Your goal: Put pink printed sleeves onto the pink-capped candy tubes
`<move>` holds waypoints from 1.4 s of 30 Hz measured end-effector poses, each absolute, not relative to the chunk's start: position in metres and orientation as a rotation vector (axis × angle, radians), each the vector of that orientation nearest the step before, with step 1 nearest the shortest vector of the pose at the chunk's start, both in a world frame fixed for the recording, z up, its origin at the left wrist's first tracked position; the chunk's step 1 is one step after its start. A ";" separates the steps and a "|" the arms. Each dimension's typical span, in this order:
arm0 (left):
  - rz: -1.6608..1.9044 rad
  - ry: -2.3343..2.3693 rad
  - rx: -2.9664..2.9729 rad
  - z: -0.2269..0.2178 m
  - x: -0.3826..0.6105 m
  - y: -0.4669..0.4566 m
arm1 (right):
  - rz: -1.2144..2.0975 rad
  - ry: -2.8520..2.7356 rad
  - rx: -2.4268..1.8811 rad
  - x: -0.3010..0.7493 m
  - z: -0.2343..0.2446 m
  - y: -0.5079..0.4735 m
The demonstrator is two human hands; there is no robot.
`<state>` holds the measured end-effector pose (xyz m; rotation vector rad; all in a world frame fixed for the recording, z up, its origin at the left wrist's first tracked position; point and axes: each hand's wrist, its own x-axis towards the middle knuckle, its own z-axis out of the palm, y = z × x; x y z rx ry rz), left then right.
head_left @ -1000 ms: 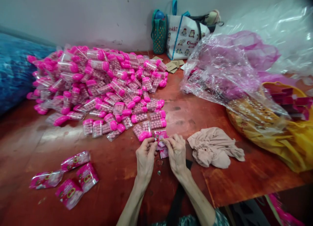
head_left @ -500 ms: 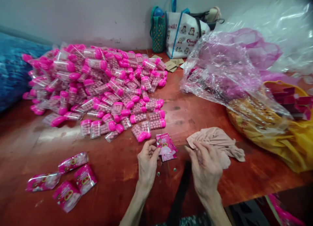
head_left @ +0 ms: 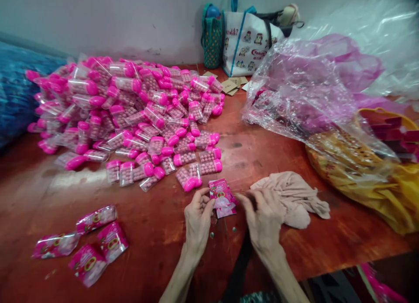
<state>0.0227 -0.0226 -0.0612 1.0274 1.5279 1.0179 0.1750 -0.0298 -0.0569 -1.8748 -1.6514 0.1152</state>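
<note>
My left hand (head_left: pixel 198 215) pinches the left edge of a small stack of flat pink printed plastic sleeves (head_left: pixel 222 196) between thumb and fingers. My right hand (head_left: pixel 263 213) is just right of the sleeves, fingers curved and apart, with a fingertip close to their right edge. Whether it touches them I cannot tell. Behind the right hand lies a crumpled beige cloth (head_left: pixel 294 196). Beyond the left hand is a big heap of clear bottles with pink caps (head_left: pixel 153 115), filled with pink balls. At the left lie several bottles in printed pink sleeves (head_left: pixel 88 263).
A yellow basket (head_left: pixel 340 163) under clear plastic film (head_left: pixel 294 89) stands at the right. A white bag (head_left: pixel 245 45) and a green bottle holder (head_left: pixel 212 41) are against the wall. Cardboard pieces (head_left: pixel 231 85) lie before them. A blue bag (head_left: pixel 16 93) is at the far left.
My right hand has moved left, away from the beige cloth and up to the pink sleeves. My left hand keeps its pinch and has barely moved.
</note>
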 end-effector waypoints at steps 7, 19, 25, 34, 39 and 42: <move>1.010 1.523 1.019 -0.061 0.023 -0.023 | 0.495 -1.602 -1.803 0.151 -0.070 -0.017; 0.957 1.536 1.058 -0.067 0.023 -0.025 | 0.546 -1.578 -1.748 0.157 -0.067 -0.019; 0.951 1.710 1.415 -0.064 0.023 -0.033 | 0.605 -1.492 -1.730 0.165 -0.060 -0.018; 0.902 1.683 1.581 -0.056 0.015 -0.036 | 0.857 -1.575 -1.622 0.172 -0.048 -0.023; 0.849 1.572 1.350 -0.054 0.020 -0.039 | 0.901 -1.579 -1.601 0.172 -0.049 -0.025; 0.744 1.509 1.243 -0.051 0.017 -0.043 | 0.936 -1.584 -1.587 0.174 -0.050 -0.026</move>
